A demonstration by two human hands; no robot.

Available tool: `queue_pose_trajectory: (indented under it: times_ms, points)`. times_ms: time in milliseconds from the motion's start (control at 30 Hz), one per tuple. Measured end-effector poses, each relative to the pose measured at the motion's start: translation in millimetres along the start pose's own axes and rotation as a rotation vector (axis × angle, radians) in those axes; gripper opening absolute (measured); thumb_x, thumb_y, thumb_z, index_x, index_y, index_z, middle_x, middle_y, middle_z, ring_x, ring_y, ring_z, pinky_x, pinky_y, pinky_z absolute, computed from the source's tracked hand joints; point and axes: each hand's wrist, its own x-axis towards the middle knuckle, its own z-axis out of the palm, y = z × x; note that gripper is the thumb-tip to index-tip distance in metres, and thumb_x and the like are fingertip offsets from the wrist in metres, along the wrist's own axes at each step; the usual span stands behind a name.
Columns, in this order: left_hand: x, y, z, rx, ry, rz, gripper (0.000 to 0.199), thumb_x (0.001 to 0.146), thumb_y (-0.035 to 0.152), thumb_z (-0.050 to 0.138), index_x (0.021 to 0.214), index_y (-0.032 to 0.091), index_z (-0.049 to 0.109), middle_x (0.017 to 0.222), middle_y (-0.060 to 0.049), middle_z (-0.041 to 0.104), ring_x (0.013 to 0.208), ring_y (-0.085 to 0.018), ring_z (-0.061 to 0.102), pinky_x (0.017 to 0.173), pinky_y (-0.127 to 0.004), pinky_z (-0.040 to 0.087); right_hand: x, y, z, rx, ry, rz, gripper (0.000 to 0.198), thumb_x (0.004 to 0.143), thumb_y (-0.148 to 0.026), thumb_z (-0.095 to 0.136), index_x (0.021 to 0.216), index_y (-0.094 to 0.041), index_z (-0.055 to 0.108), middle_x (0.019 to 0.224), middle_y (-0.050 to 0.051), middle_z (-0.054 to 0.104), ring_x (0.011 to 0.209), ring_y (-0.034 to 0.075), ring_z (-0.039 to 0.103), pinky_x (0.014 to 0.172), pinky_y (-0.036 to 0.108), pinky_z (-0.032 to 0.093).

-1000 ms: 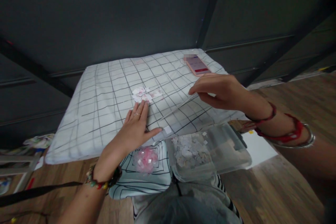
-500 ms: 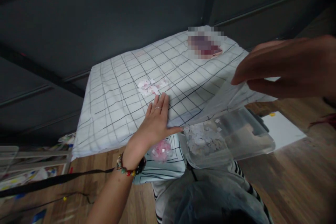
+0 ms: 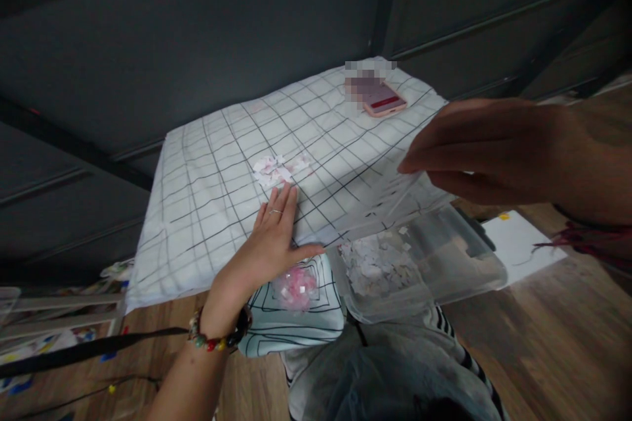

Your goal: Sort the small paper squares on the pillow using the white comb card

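Observation:
My left hand lies flat with its fingers spread on the white checked tablecloth. Its fingertips are close to a small heap of white and pinkish paper scraps. To the right, my right hand is raised above the table edge, thumb and fingers pinched together. From the pinch, a thin translucent whitish sheet slants down to the left; it is blurred and its material is unclear. Below it, a clear plastic box in front of the table holds many white paper scraps.
A phone lies at the table's far right. Pink scraps in clear wrapping rest on a pale blue patterned cloth beside the box. A white board is beyond the box. A dark wall stands behind the table.
My right hand has shifted left and slightly down in the view, still pinched. The whole view has drifted a little; my left hand stays flat beside the scraps.

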Motion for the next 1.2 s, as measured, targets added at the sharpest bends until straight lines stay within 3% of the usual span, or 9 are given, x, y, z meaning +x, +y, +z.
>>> queue_pose_trajectory:
  times_ms: [100, 233, 367, 500, 633, 833, 1033, 1200]
  points:
    - [5, -10, -3, 0.017, 0.043, -0.139, 0.096, 0.079, 0.072, 0.034, 0.145, 0.009, 0.003, 0.153, -0.019, 0.002, 0.139, -0.032, -0.004, 0.111, -0.052, 0.012, 6, 12, 12, -0.09, -0.014, -0.141, 0.031, 0.09, -0.02, 0.033, 0.089, -0.018, 0.063, 0.072, 0.002, 0.064, 0.068, 0.01, 0.057, 0.062, 0.026, 0.044]
    - [13, -25, -4, 0.071, 0.116, -0.341, 0.094, 0.082, 0.067, 0.033, 0.144, 0.002, 0.006, 0.152, -0.022, 0.005, 0.139, -0.034, -0.001, 0.111, -0.051, 0.012, 29, 26, 37, -0.13, -0.071, 0.04, 0.029, 0.086, -0.014, 0.034, 0.093, -0.014, 0.062, 0.082, 0.006, 0.064, 0.079, 0.015, 0.058, 0.072, 0.03, 0.044]
    - [13, -28, 0, 0.115, 0.106, -0.422, 0.091, 0.082, 0.066, 0.034, 0.143, 0.0, 0.013, 0.151, -0.023, 0.01, 0.139, -0.035, 0.004, 0.111, -0.051, 0.014, 52, 32, 67, -0.095, -0.175, 0.12, 0.029, 0.083, -0.012, 0.037, 0.099, -0.012, 0.061, 0.089, 0.008, 0.064, 0.082, 0.017, 0.057, 0.076, 0.032, 0.042]
    - [8, -27, 3, 0.141, 0.136, -0.405, 0.091, 0.082, 0.067, 0.031, 0.142, 0.0, 0.016, 0.15, -0.025, 0.015, 0.138, -0.035, 0.009, 0.11, -0.052, 0.016, 61, 27, 85, -0.055, -0.172, 0.012, 0.029, 0.086, -0.012, 0.036, 0.098, -0.012, 0.061, 0.086, 0.007, 0.064, 0.078, 0.015, 0.054, 0.076, 0.03, 0.039]
    - [5, -28, 4, 0.111, 0.175, -0.366, 0.091, 0.081, 0.071, 0.029, 0.142, 0.003, 0.019, 0.148, -0.027, 0.018, 0.137, -0.038, 0.011, 0.107, -0.057, 0.019, 57, 23, 80, -0.082, -0.14, -0.054, 0.027, 0.086, -0.012, 0.036, 0.092, -0.011, 0.062, 0.08, 0.007, 0.062, 0.074, 0.014, 0.052, 0.072, 0.029, 0.038]
    - [7, -24, 3, 0.081, 0.199, -0.295, 0.082, 0.083, 0.066, 0.034, 0.144, 0.015, 0.017, 0.152, -0.022, 0.011, 0.137, -0.041, 0.006, 0.105, -0.063, 0.018, 50, 25, 70, -0.163, -0.102, -0.064, 0.025, 0.082, -0.009, 0.038, 0.09, -0.014, 0.062, 0.078, 0.004, 0.063, 0.073, 0.013, 0.053, 0.071, 0.029, 0.039]
    - [13, -21, 0, 0.056, 0.161, -0.12, 0.054, 0.089, 0.057, 0.032, 0.137, 0.032, 0.037, 0.156, -0.007, 0.0, 0.137, -0.043, -0.002, 0.105, -0.063, 0.016, 41, 27, 61, -0.196, -0.173, -0.028, 0.025, 0.081, -0.011, 0.037, 0.088, -0.015, 0.061, 0.078, 0.005, 0.062, 0.073, 0.015, 0.054, 0.072, 0.03, 0.041]
    - [15, -20, -1, 0.073, 0.139, -0.152, 0.055, 0.089, 0.056, 0.034, 0.137, 0.03, 0.039, 0.156, -0.008, 0.0, 0.137, -0.043, -0.002, 0.106, -0.062, 0.015, 33, 24, 49, -0.188, -0.202, -0.017, 0.022, 0.08, -0.011, 0.039, 0.083, -0.017, 0.059, 0.074, 0.005, 0.061, 0.071, 0.016, 0.055, 0.07, 0.03, 0.042]
